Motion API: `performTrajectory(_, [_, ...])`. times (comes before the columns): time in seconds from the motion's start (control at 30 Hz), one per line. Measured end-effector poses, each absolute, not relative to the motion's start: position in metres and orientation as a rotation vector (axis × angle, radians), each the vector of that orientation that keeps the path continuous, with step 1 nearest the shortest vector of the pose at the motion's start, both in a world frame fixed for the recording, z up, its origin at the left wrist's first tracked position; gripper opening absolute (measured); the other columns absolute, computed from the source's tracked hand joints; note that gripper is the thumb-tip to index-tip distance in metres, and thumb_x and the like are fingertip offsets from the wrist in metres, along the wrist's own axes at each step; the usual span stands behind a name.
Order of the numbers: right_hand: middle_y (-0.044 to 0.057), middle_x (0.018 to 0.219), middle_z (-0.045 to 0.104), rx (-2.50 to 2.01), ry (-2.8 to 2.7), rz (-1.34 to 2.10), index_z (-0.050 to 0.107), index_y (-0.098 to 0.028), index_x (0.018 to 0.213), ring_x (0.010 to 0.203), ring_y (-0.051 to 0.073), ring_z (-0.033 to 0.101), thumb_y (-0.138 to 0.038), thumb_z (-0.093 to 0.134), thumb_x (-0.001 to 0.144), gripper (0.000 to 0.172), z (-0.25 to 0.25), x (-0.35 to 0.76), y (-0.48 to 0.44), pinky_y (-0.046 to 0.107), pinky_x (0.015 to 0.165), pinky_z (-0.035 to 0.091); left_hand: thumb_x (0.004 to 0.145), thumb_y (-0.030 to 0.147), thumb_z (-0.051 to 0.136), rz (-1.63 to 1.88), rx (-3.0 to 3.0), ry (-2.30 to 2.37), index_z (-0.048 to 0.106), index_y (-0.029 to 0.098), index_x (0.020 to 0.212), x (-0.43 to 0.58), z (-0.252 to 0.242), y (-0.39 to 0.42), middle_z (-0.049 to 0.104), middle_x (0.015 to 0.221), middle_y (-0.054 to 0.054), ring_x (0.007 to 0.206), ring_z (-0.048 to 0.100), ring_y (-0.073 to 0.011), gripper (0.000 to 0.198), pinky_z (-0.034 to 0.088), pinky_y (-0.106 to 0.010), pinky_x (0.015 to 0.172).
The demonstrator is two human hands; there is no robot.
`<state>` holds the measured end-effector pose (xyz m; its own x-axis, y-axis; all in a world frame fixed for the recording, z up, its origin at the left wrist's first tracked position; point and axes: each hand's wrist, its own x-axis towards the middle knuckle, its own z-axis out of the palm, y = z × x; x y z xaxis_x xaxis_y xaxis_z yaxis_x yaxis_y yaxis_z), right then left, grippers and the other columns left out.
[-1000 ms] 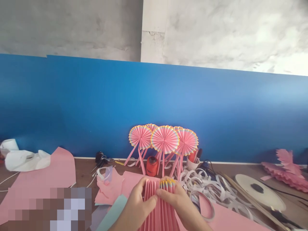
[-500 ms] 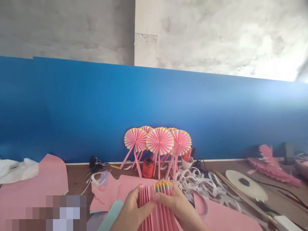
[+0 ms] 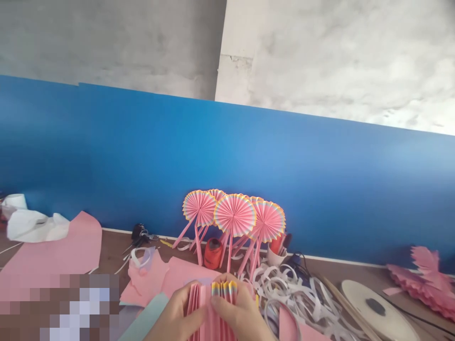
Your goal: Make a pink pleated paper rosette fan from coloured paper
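Pink pleated paper (image 3: 209, 327), folds bunched, yellow-edged top right, held low centre

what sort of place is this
Probably a paper-craft workspace, home or workshop unclear: round pleated pink paper fans with yellow edges stand at the back, curled white strips lie heaped nearby, and the left hand and right hand hold a pleated pink paper sheet.

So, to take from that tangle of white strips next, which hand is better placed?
Probably the right hand: the white strips lie on its side, closer to it than to the left hand. Both hold the pleated pink paper, though, so the right may need to let go first.
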<state>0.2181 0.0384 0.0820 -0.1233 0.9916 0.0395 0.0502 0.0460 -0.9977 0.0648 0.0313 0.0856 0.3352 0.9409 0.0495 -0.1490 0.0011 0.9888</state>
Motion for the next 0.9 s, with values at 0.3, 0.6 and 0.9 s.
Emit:
performTrajectory(0.3, [0.0, 0.07, 0.059, -1.185, -1.573, 1.074, 0.061, -0.016, 0.073, 0.07, 0.016, 0.054, -0.02, 0.06, 0.069, 0.006, 0.098, 0.216, 0.035, 0.025, 0.067, 0.044, 0.07, 0.029, 0.057, 0.949, 1.347, 0.864, 0.042, 0.021, 0.067, 0.062, 0.083, 0.034, 0.035, 0.062, 0.007, 0.061, 0.037, -0.0115, 0.018, 0.033, -0.023, 0.058])
performTrajectory(0.6, [0.0, 0.073, 0.058, -1.118, -1.509, 1.142, 0.063, -0.016, 0.077, 0.072, 0.015, 0.05, -0.03, 0.064, 0.074, 0.015, 0.115, 0.216, 0.022, 0.026, 0.069, 0.04, 0.079, 0.054, 0.056, 1.011, 1.405, 0.923, 0.045, 0.02, 0.067, 0.058, 0.101, 0.033, 0.035, 0.065, 0.005, 0.066, 0.035, -0.0128, 0.038, 0.034, -0.025, 0.064])
performTrajectory(0.9, [-0.005, 0.061, 0.044, -1.124, -1.382, 1.142, 0.055, -0.017, 0.07, 0.059, 0.01, 0.036, -0.026, 0.062, 0.067, 0.012, 0.096, 0.214, 0.03, 0.022, 0.057, 0.033, 0.074, 0.059, 0.06, 1.056, 1.338, 0.883, 0.036, 0.022, 0.062, 0.061, 0.095, 0.039, 0.027, 0.064, 0.007, 0.062, 0.027, -0.0115, 0.046, 0.031, -0.024, 0.06])
